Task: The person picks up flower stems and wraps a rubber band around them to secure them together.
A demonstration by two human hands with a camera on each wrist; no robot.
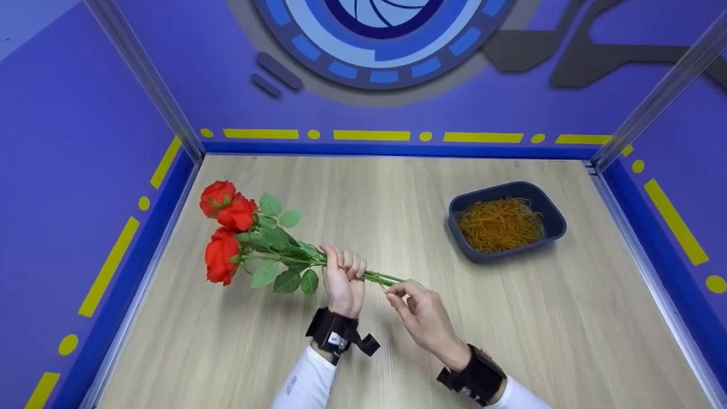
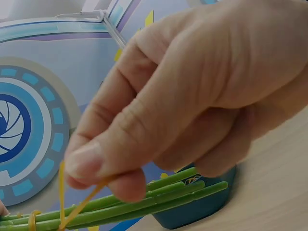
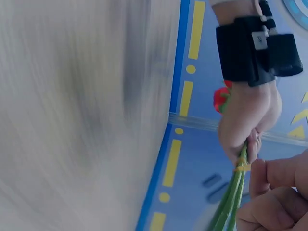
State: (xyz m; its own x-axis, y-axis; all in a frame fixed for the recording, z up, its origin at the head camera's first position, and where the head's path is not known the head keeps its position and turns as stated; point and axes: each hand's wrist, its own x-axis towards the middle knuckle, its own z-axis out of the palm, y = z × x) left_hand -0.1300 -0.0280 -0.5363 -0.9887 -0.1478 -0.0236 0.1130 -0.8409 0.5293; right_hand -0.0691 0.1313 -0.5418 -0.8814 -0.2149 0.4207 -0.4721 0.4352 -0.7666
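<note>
Red artificial roses with green leaves lie toward the left in the head view, their stems pointing right. My left hand grips the bundle of stems just below the leaves. Beyond it, my right hand pinches a yellow rubber band between thumb and fingertips. In the left wrist view the band is stretched away from the stems into a narrow V. Another turn of band circles the stems nearer the left hand. The bare stem ends pass beneath the right hand.
A dark grey plastic tub holding a heap of yellow-brown rubber bands stands at the right of the wooden table. Blue-purple panels with yellow marks enclose the back and sides. Each wrist wears a black strap.
</note>
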